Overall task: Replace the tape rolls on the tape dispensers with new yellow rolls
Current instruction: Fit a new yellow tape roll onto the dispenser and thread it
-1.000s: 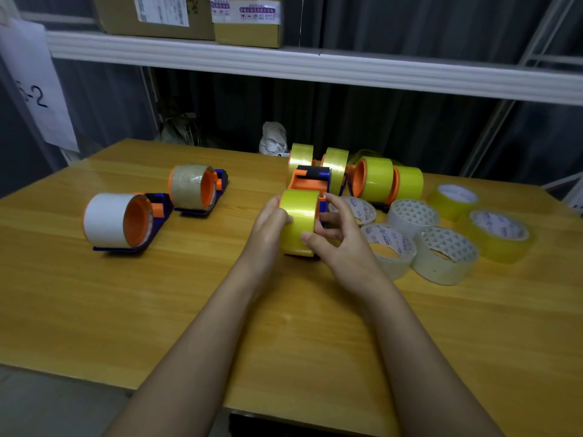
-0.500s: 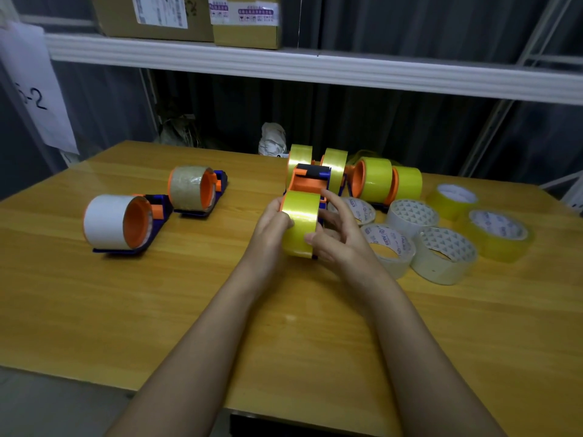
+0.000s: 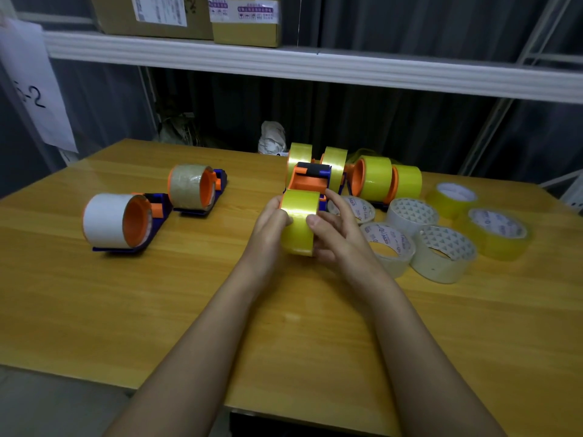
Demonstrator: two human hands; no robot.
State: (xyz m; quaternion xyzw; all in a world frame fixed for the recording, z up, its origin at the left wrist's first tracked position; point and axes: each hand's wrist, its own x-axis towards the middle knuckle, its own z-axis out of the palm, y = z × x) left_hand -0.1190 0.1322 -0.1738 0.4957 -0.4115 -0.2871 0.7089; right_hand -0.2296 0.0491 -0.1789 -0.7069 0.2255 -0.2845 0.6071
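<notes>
Both hands meet at the middle of the wooden counter (image 3: 94,310). Left hand (image 3: 269,228) and right hand (image 3: 339,238) each have a grip on the same yellow roll (image 3: 298,223), one on either side, thumbs laid over its outer face. The roll sits on an orange and blue dispenser (image 3: 310,181), whose front end shows just beyond the roll.

Far behind it, two more yellow-loaded dispensers (image 3: 315,159) stand on edge. To their right, a further pair (image 3: 386,181) lies with orange hubs showing.

Left side of the counter: a dispenser carrying a white roll (image 3: 105,220), near; a dispenser carrying a brown roll (image 3: 189,187), farther back and to the right of it. They sit close to each other; I cannot tell whether they touch.

Right of the hands: loose whitish rolls (image 3: 441,253) lying flat in a cluster. Beyond them, toward the right edge, two loose yellow rolls (image 3: 495,233), also flat.

Above, a white shelf (image 3: 315,67) holds cardboard boxes (image 3: 246,20).
</notes>
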